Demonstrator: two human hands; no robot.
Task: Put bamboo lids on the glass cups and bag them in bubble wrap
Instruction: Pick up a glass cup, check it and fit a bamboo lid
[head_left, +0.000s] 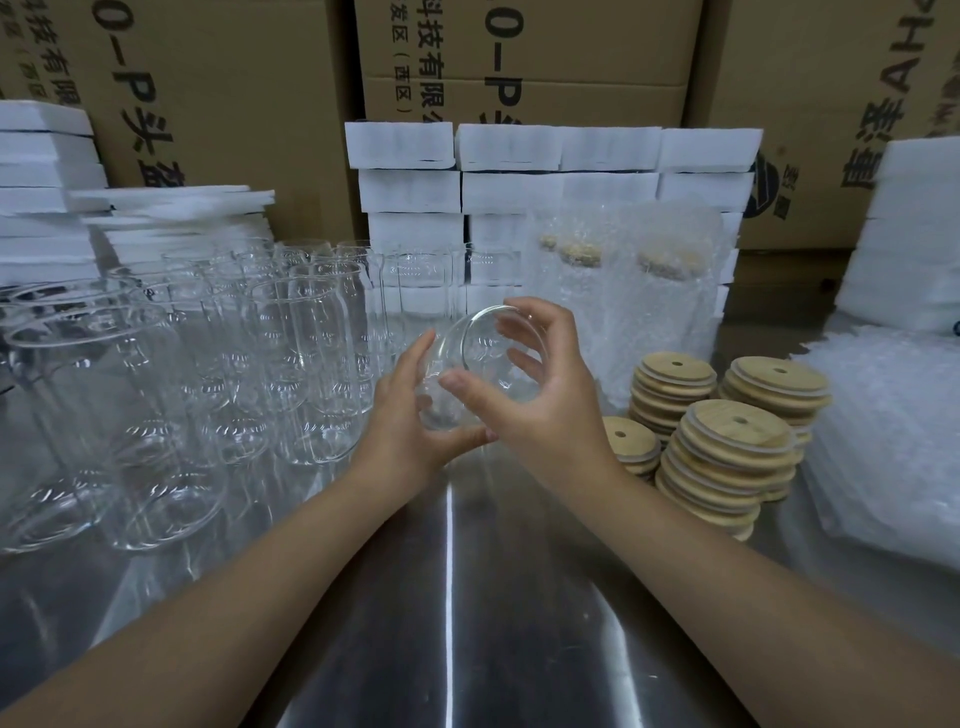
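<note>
Holding one clear, lidless glass cup (470, 358) tilted in the air over the shiny steel counter (467, 597), mouth end uppermost. Cupping its base with the curled left hand (410, 421); wrapping thumb and fingers of the right hand (550, 415) round its upper side. Working between rows of empty clear glasses (208, 364) on the left and stacks of round bamboo lids (727, 452) on the right.

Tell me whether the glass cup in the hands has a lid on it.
No, the glass cup shows an open, bare rim; the lids lie stacked to the right.
</note>
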